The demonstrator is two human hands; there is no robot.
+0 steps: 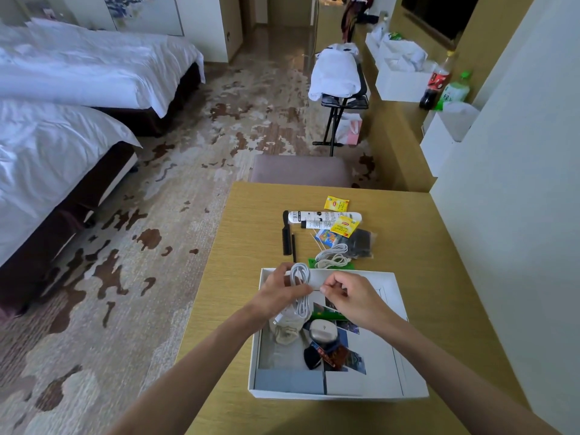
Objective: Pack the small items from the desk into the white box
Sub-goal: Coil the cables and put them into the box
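We hold both hands over the far end of the white box point(329, 391), which sits on the wooden desk point(244, 221). Our left hand point(279, 291) grips a coiled white cable point(300, 288), its loops hanging down into the box. Our right hand point(351, 296) is curled with thumb and forefinger pinched just beside the cable; whether it touches the cable we cannot tell. Inside the box lie a pale earbud case point(323, 330) and some cards. Beyond the box wait another white cable point(333, 257), a black comb point(286, 233), two yellow tea bags point(336, 203) and a white tube point(320, 216)
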